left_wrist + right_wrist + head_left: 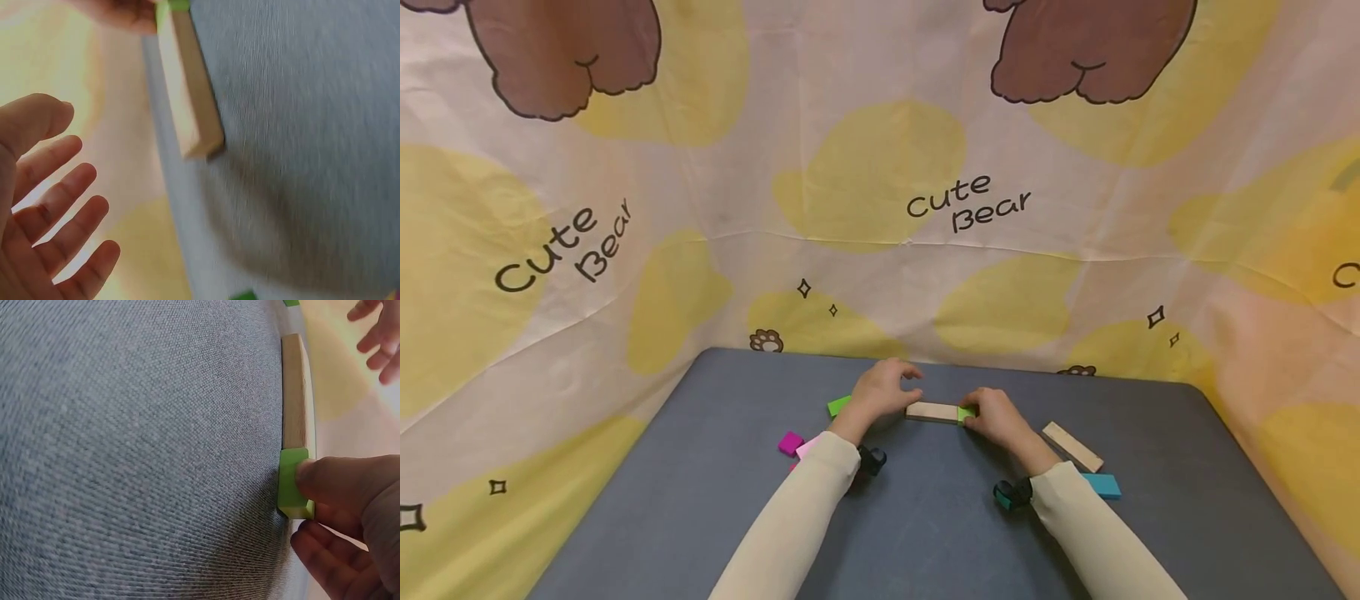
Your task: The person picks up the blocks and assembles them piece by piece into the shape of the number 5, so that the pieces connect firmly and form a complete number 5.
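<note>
A long natural-wood block [932, 412] lies flat on the table, its right end against a short light-green block [291, 478]. My right hand [997, 418] pinches that green block, thumb on its near side and fingers behind. Past the plank's other end, my left hand [880, 390] hovers with nothing in it. In the left wrist view its thumb and fingers [81, 219] are spread apart, well away from the wooden block's bare end.
Left of the hands lie another green block [838, 406], a magenta block [790, 442] and a pink block [807, 447], partly behind the left arm. A second wooden block [1072, 447] and a blue block [1103, 486] sit beside the right forearm. A printed curtain [865, 275] borders the table [940, 533].
</note>
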### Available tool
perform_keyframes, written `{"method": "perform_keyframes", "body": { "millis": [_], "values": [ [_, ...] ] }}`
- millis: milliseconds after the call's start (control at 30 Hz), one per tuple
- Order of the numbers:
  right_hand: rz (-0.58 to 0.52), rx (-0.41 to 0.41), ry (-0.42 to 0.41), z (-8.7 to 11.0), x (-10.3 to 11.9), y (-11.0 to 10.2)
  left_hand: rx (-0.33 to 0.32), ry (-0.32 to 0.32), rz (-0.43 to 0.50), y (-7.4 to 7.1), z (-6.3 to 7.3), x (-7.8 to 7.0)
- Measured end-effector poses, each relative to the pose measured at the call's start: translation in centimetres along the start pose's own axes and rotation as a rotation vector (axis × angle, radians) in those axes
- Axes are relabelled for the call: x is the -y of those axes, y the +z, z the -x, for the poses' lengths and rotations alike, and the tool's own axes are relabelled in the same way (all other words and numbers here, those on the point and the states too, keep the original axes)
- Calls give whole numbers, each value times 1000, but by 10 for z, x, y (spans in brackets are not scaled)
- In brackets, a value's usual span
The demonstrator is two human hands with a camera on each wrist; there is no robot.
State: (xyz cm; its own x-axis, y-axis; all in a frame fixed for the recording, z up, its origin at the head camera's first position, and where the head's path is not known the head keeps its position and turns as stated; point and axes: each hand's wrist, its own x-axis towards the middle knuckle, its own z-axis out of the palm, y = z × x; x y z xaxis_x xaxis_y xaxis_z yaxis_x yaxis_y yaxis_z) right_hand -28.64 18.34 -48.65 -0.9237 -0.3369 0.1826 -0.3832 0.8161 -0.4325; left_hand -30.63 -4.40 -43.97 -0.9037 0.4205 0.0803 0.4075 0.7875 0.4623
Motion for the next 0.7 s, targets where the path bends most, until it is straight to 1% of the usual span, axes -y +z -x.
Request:
{"method": "perform_keyframes", "body": {
  "millis": [133, 300, 433, 633, 700],
  "values": [
    [7, 9, 13, 0, 1, -1, -14, -15, -16, -10, 3, 10],
    [23, 11, 16, 1, 1, -3, -11, -23, -41, -19, 8, 20],
    [15, 21, 27, 2, 3, -4, -5, -22, -66, -23, 11, 28],
    [3, 50, 68, 2, 5, -5, 3, -25, -45, -28, 18, 42],
    [4, 47, 68, 2, 6, -5, 6, -30, -43, -29, 20, 47]
  ]
}}
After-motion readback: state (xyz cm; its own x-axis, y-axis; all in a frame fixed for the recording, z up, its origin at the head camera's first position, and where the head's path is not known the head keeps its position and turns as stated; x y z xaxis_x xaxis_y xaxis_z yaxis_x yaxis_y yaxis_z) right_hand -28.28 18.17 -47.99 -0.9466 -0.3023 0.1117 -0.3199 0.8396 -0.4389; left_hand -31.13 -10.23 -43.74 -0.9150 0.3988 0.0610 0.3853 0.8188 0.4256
